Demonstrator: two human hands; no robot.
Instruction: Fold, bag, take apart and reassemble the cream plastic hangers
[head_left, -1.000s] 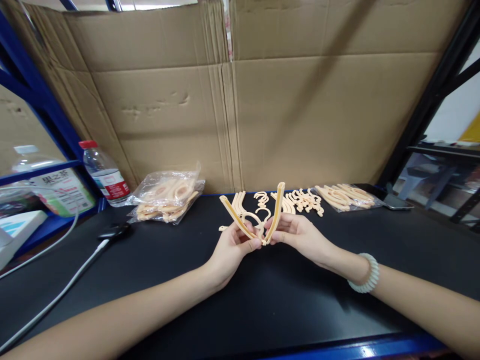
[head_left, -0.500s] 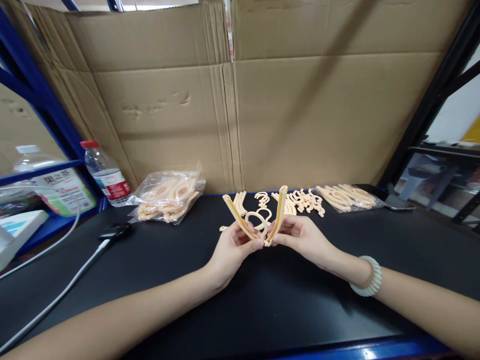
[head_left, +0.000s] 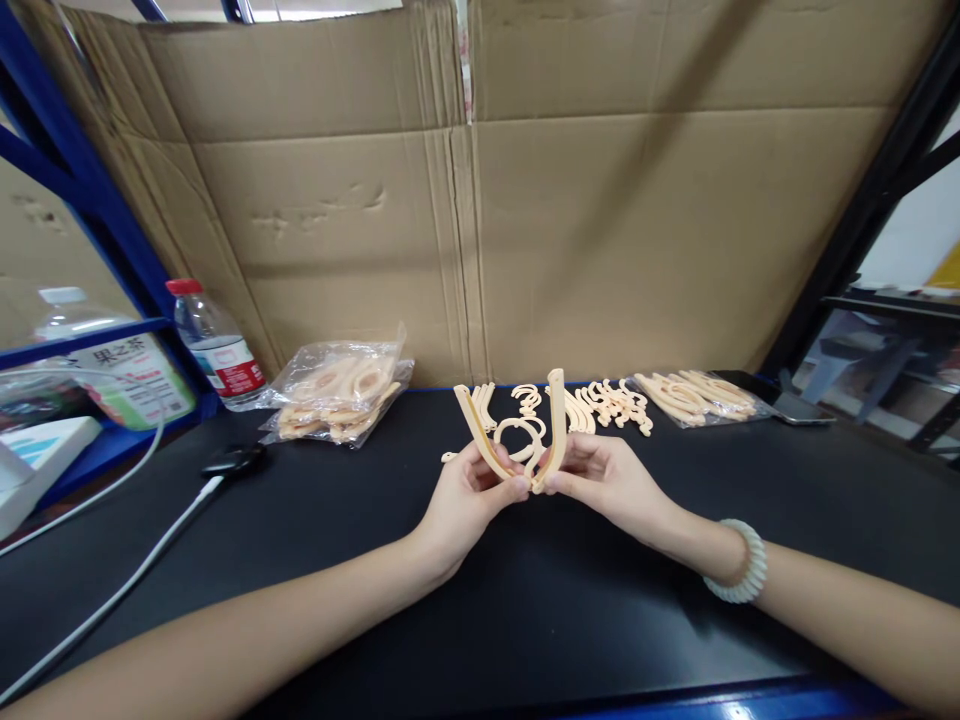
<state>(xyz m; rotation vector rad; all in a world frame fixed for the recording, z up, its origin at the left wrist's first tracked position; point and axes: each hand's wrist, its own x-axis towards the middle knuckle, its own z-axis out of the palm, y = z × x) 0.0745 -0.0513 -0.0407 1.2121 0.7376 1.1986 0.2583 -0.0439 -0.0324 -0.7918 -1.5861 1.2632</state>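
My left hand [head_left: 469, 500] pinches the lower end of a curved cream strip [head_left: 478, 432] with a groove along it. In my right hand [head_left: 607, 480] is a matching curved strip [head_left: 557, 420], also gripped near its bottom. The two lower ends meet or nearly meet between my fingertips, and the upper ends spread apart in a V. Behind them a cream ring-shaped piece [head_left: 519, 424] shows, partly hidden by the strips and fingers. Small curved pieces [head_left: 616, 403] lie beyond my right hand, and several thin strips [head_left: 486, 398] lie behind the left one.
Clear bags of cream pieces [head_left: 337, 392] lie at the back left, another bag [head_left: 697, 395] at the back right beside a phone [head_left: 801, 408]. A red-capped bottle [head_left: 225, 355], a black device [head_left: 232, 460] and a white cable [head_left: 142, 570] are left. Cardboard [head_left: 315, 220] stands behind.
The strip in my right hand has turned and now stands more upright, its top slightly further left. The left strip's top has shifted a little right. Both hands keep their hold.
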